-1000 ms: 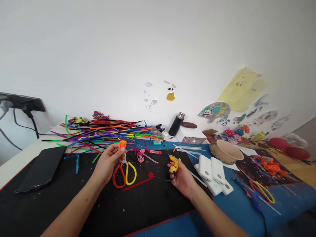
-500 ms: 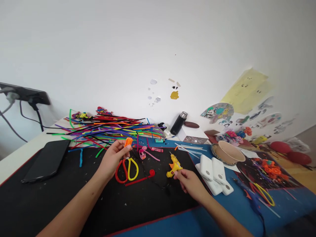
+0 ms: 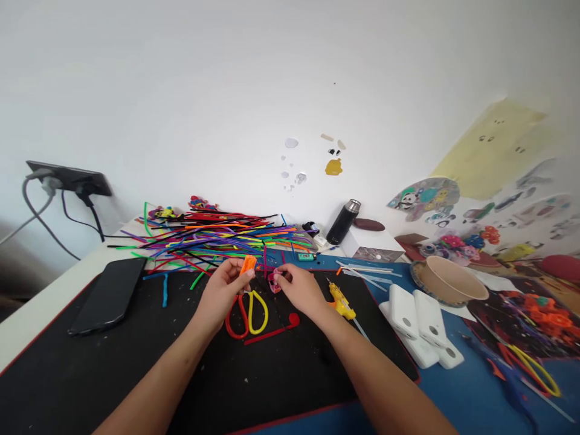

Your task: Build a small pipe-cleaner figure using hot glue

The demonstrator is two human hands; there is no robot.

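Head view: the left hand (image 3: 222, 294) has its grip clenched on an orange piece (image 3: 248, 264); the right hand (image 3: 302, 291) pinches a pink piece (image 3: 274, 283) just beside it, above the scissors (image 3: 248, 307), toward the counter (image 3: 49, 293) far edge, glue gun (image 3: 342, 300) lying near

Bright even daylight, soft shadows, edges warped, right side perhaps blurred

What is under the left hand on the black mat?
Scissors with red and yellow handle loops lie beneath the left hand, which pinches an orange piece. Their blades are covered by the hand.
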